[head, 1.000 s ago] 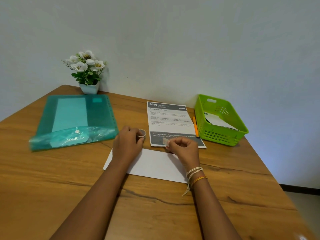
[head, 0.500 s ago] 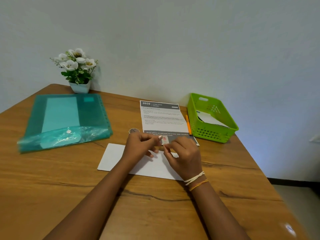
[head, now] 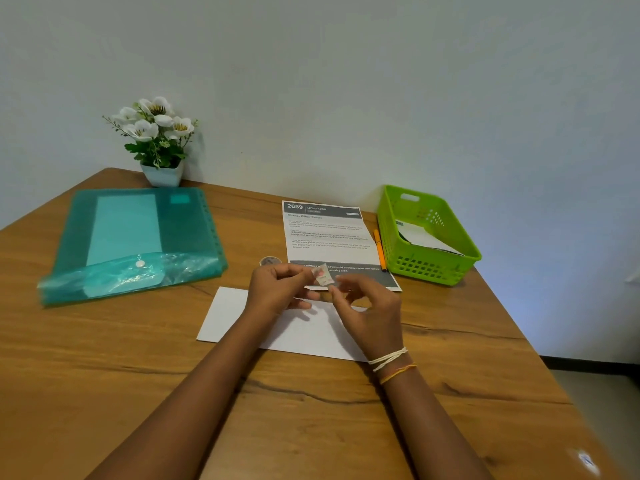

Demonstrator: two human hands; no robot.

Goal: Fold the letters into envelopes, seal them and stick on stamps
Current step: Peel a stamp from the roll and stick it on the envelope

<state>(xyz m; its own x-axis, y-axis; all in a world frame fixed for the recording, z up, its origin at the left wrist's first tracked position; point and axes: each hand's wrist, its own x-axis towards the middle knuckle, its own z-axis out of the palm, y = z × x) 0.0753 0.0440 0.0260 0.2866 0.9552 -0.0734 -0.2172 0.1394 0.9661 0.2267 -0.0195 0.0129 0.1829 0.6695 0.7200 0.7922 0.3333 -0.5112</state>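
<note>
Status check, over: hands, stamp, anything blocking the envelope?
Left hand and right hand pinch stamp near envelope's far edge. Stamp not yet stuck. Nothing blocking envelope.

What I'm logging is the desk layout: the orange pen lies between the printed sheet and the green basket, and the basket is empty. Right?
Not quite: the head view shows white paper lying in the green basket, so it is not empty. The orange pen does lie between the printed sheet and the basket.
</note>
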